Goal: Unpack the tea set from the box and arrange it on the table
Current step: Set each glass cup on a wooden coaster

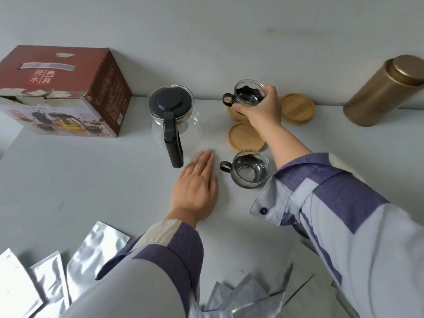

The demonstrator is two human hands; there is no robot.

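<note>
Currently my right hand (259,109) has its grip closed around the rim of a glass teacup (249,95), holding it over the rear wooden coaster (238,113); whether the cup already touches the coaster I cannot tell. My left hand (195,187) lies flat and empty on the bench (91,180), fingers straight, just beside the glass teapot (172,118) and its black handle.

Risks, as I judge them:
- The cup is held by its rim only, so an off-centre release could tip it off the coaster edge.
- My right sleeve (321,193) hangs directly beside the second teacup (250,168); pulling the arm back low could knock it.
- Two more coasters, one near (245,136) and one far right (298,107), carry nothing, so I judge the arranging unfinished.

Legible writing: the red cardboard box (68,88) shows four Chinese characters, which I read as 经典水具. The smaller side print is too fine to read. The gold tin (385,92) shows no label.
</note>
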